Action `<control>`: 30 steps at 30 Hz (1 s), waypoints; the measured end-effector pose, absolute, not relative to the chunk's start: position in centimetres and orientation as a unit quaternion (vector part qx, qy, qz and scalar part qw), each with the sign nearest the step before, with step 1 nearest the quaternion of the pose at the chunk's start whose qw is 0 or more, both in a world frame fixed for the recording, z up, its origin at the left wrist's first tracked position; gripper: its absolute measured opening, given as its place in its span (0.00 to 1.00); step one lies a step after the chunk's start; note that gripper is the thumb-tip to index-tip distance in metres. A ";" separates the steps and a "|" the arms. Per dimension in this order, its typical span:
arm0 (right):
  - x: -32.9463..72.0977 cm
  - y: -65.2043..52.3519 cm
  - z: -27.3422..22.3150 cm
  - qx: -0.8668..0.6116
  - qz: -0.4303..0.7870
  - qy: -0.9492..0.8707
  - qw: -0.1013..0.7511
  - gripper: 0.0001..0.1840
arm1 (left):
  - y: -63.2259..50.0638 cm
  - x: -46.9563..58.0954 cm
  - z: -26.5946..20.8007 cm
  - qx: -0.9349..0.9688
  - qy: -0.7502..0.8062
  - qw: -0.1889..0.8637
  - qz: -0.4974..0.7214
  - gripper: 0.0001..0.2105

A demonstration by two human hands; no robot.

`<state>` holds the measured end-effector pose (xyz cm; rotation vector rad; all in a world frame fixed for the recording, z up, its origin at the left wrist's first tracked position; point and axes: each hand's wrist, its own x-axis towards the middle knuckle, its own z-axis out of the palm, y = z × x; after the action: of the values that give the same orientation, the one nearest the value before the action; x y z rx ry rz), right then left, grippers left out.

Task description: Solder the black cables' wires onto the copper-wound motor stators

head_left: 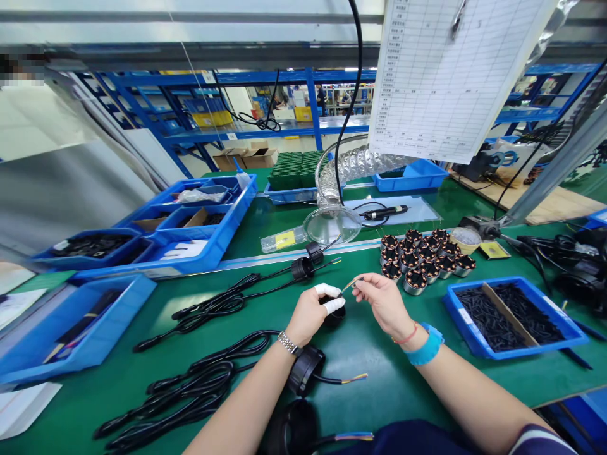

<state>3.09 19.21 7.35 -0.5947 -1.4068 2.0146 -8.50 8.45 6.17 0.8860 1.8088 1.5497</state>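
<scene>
My left hand [310, 313], with white finger covers on thumb and forefinger, is closed at a black round housing [336, 317], just above the bench; its fingers hide part of it. Thin stripped wires [349, 286] rise from there toward my right hand [382, 303]. The right fingertips pinch the wire ends, and a small dark piece shows at the tips, too small to make out. Below my left wrist lies another black housing [306, 370] on its cable, with coloured wires [355, 378] sticking out. A further black housing [296, 423] sits at the near edge.
Coiled black cables [222, 303] lie to the left. Copper-wound motor stators [416, 268] stand at the right, beside a blue tray [516, 354] of short black tubes. A clear funnel on a foil duct [332, 224] is ahead. Blue bins [222, 243] line the left.
</scene>
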 end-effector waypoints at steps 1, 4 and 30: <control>3.0 19.0 7.3 -0.226 0.757 -0.536 0.296 0.04 | 8.4 -8.5 6.2 0.336 0.685 0.290 0.577 0.07; 2.7 18.5 7.0 -0.228 0.753 -0.552 0.275 0.03 | 8.4 -8.4 6.4 0.353 0.696 0.285 0.557 0.07; 3.4 20.0 9.1 -0.219 0.756 -0.519 0.333 0.08 | 8.2 -8.4 6.5 0.393 0.731 0.202 0.520 0.07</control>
<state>3.40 19.96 9.08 -0.5708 -1.3561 1.9752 -8.44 8.24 6.53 1.0961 2.0425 1.4510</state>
